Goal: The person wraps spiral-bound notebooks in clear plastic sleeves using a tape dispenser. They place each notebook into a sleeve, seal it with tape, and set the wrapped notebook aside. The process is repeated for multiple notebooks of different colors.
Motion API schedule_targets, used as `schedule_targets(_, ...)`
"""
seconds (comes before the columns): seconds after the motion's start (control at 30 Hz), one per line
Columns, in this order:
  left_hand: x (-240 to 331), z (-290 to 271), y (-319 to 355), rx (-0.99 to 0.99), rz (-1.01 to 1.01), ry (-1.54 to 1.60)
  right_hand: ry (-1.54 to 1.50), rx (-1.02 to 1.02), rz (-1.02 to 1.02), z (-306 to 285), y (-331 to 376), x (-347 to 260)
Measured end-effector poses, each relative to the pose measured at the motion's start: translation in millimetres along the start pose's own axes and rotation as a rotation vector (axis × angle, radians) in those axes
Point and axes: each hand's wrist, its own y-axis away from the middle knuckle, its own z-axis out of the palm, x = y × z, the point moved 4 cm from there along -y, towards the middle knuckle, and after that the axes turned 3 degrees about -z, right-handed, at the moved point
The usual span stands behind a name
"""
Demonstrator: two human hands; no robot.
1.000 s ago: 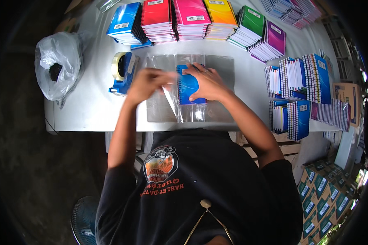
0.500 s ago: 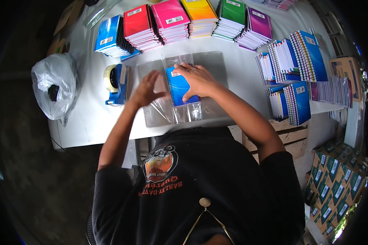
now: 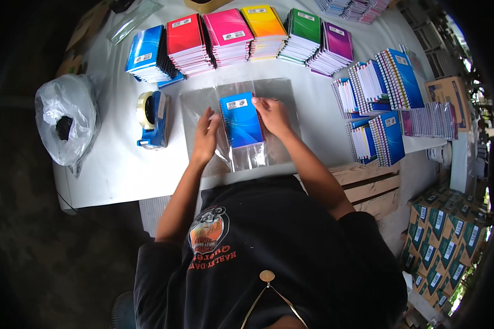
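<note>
A blue spiral notebook (image 3: 241, 122) with a white label lies cover up on grey-clear plastic sheeting (image 3: 282, 151); a pinkish edge shows beneath its right side. My right hand (image 3: 273, 116) grips its upper right edge, the thumb by the corner and the other fingers partly hidden. To the left, my left hand (image 3: 205, 136) is open and upright over the sheeting, its fingers stretched, close to the spiral side but apart from it.
Blue (image 3: 145, 52), red (image 3: 186, 41), pink (image 3: 228, 33), yellow (image 3: 264, 27), green (image 3: 303, 33) and purple (image 3: 335, 44) notebook stacks line the back. A blue tape dispenser (image 3: 155, 120) and plastic bag (image 3: 68, 118) stand left. More notebooks (image 3: 388, 137) stand right; patterned cartons (image 3: 442, 241) sit below.
My right hand has slid from across the notebook's cover to its right edge, uncovering the label. My left hand has moved slightly down and turned more upright. The whole view has shifted a little.
</note>
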Motion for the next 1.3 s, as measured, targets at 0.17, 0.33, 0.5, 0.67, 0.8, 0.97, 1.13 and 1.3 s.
schedule_targets(0.17,11,43,-15,0.14,0.031,-0.354,-0.191,-0.033,0.184,24,13,-16)
schedule_targets(0.33,61,40,21,-0.089,0.478,0.238,-0.754,0.057,-0.37,4,23,-59)
schedule_targets(0.5,58,41,17,-0.012,0.537,0.0,-0.721,0.054,-0.374,4,18,-62)
schedule_targets(0.67,47,40,31,0.293,0.655,-0.273,-0.713,0.216,-0.295,13,17,-58)
schedule_targets(0.8,65,44,49,0.532,0.846,-0.783,-0.441,0.386,-0.285,12,15,-61)
schedule_targets(0.97,77,59,48,0.264,0.768,-1.121,-0.042,0.432,-0.282,2,26,-65)
schedule_targets(1.13,85,62,52,0.108,0.735,-0.94,0.46,0.33,-0.712,1,59,-84)
schedule_targets(1.3,107,38,42,-0.089,0.571,-0.617,0.417,0.245,-0.776,0,66,-91)
